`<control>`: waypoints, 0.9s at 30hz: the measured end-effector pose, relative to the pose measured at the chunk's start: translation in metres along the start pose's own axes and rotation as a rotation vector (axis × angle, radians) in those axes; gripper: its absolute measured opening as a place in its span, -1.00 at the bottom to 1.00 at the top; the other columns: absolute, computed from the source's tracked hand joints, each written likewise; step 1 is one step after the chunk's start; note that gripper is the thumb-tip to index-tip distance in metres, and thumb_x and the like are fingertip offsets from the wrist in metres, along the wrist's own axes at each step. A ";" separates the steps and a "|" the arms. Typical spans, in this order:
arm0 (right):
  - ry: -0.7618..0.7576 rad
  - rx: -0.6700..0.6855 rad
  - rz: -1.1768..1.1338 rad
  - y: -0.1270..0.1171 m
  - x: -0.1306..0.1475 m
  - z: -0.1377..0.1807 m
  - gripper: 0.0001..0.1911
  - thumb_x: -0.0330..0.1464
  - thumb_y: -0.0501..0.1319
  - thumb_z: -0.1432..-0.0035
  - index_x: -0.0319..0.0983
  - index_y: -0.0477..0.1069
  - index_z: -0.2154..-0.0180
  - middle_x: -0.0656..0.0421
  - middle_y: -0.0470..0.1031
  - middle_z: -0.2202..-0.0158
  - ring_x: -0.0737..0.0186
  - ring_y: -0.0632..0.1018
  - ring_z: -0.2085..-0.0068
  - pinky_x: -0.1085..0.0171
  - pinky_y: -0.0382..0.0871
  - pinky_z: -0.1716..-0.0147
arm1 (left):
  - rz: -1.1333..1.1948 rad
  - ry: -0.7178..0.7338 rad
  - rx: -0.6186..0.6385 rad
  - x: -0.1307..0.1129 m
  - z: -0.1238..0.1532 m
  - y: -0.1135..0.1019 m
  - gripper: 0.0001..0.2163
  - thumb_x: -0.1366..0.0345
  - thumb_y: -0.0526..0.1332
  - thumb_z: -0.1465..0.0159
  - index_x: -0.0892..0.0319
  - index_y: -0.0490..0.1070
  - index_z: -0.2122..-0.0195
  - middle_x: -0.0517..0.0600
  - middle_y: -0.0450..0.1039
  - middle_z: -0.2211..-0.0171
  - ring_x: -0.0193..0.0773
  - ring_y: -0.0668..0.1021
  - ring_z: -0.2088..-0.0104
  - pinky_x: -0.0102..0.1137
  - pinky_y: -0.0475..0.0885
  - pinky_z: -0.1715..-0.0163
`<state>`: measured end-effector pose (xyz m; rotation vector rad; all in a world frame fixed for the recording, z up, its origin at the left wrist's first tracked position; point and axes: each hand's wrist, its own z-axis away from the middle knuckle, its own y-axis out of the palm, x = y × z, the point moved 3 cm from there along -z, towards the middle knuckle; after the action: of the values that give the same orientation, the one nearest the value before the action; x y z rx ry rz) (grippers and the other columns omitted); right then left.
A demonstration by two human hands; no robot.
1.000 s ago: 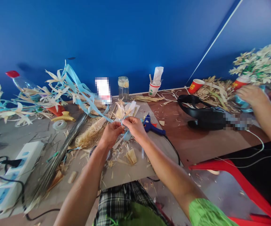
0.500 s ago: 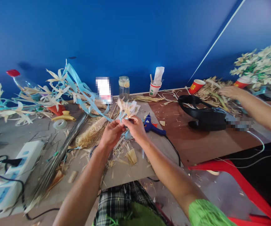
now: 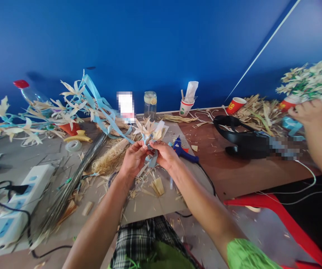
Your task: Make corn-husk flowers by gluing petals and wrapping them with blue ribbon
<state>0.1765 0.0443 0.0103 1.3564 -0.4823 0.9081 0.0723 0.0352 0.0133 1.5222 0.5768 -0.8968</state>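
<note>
A pale straw flower (image 3: 149, 129) with pointed petals stands up between my two hands over the middle of the table. My left hand (image 3: 134, 158) pinches its base from the left. My right hand (image 3: 165, 155) grips the same base from the right, fingers closed. A light blue ribbon (image 3: 152, 160) hangs down from the flower's base between the hands. Straw scraps (image 3: 156, 185) lie on the grey board under them. A blue glue gun (image 3: 183, 150) lies just right of my right hand.
Straw flowers on blue ribbon stems (image 3: 65, 108) sprawl at left, beside a bundle of wires (image 3: 71, 183) and a white power strip (image 3: 12, 207). A glass jar (image 3: 150, 104) and paper cup (image 3: 185, 106) stand at the back. A co-worker's hand (image 3: 313, 112) reaches at right near a black bag (image 3: 244, 140).
My hands have dropped slightly and turned the flower, its petals now more upright. The co-worker's hand has moved from the straw pile to the far right, near the red cup of flowers.
</note>
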 end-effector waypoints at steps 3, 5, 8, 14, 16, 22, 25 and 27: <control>0.023 0.003 -0.035 -0.001 -0.003 -0.002 -0.75 -0.33 0.43 0.34 -0.27 0.43 0.55 0.22 0.42 0.56 0.38 0.34 0.51 0.34 0.18 0.51 | -0.031 0.012 0.010 0.001 -0.001 -0.001 -0.75 0.29 0.43 0.08 0.23 0.39 0.45 -0.09 0.44 0.52 -0.38 0.46 0.54 -0.37 0.40 0.40; 0.005 -0.006 -0.051 -0.001 -0.004 -0.002 -0.74 -0.32 0.43 0.34 -0.26 0.41 0.56 0.24 0.41 0.56 0.38 0.34 0.51 0.34 0.19 0.50 | -0.055 0.019 0.015 0.000 -0.002 -0.002 -0.75 0.28 0.43 0.08 0.22 0.39 0.46 -0.10 0.42 0.57 -0.38 0.45 0.56 -0.38 0.39 0.42; -0.063 0.008 -0.016 0.003 -0.004 0.000 -0.74 -0.25 0.41 0.25 -0.24 0.42 0.53 0.25 0.42 0.55 0.39 0.35 0.50 0.34 0.22 0.46 | -0.032 0.051 -0.007 -0.003 -0.004 -0.005 -0.78 0.29 0.42 0.06 0.22 0.40 0.47 -0.12 0.40 0.60 -0.41 0.43 0.57 -0.41 0.37 0.42; -0.158 0.018 0.139 0.009 0.000 0.006 -0.75 -0.27 0.40 0.27 -0.25 0.42 0.54 0.26 0.43 0.54 0.39 0.40 0.46 0.32 0.29 0.31 | 0.018 0.053 0.000 -0.008 -0.003 -0.005 -0.84 0.35 0.39 0.02 0.22 0.41 0.49 -0.10 0.41 0.55 -0.45 0.42 0.53 -0.46 0.36 0.39; -0.113 -0.001 0.118 0.008 0.000 0.006 -0.75 -0.29 0.39 0.30 -0.25 0.38 0.56 0.28 0.41 0.54 0.40 0.40 0.48 0.31 0.29 0.32 | 0.028 0.013 0.020 -0.007 -0.002 -0.004 -0.83 0.35 0.40 0.02 0.22 0.41 0.48 -0.10 0.42 0.53 -0.44 0.42 0.53 -0.46 0.36 0.41; -0.144 -0.027 0.130 0.004 0.006 0.008 -0.79 -0.40 0.33 0.32 -0.23 0.31 0.57 0.30 0.39 0.54 0.38 0.38 0.48 0.33 0.23 0.40 | 0.034 -0.032 0.009 -0.009 0.000 -0.004 -0.81 0.34 0.39 0.02 0.20 0.38 0.45 -0.11 0.40 0.56 -0.44 0.41 0.56 -0.44 0.37 0.41; -0.145 0.011 0.240 0.005 0.007 0.008 -0.82 -0.33 0.33 0.23 -0.24 0.41 0.49 0.27 0.39 0.56 0.38 0.33 0.51 0.34 0.16 0.47 | -0.005 -0.039 0.021 -0.008 -0.001 -0.004 -0.79 0.32 0.40 0.02 0.21 0.37 0.46 -0.11 0.40 0.56 -0.43 0.42 0.56 -0.42 0.37 0.39; -0.142 0.050 0.295 0.005 0.006 0.007 -0.81 -0.30 0.33 0.21 -0.25 0.43 0.50 0.27 0.38 0.58 0.39 0.32 0.52 0.35 0.13 0.50 | -0.032 -0.044 0.039 -0.007 -0.001 -0.003 -0.79 0.30 0.40 0.02 0.22 0.37 0.48 -0.10 0.39 0.57 -0.41 0.43 0.56 -0.41 0.36 0.39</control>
<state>0.1776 0.0393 0.0192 1.4240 -0.7887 1.0729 0.0659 0.0375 0.0170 1.5283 0.5557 -0.9686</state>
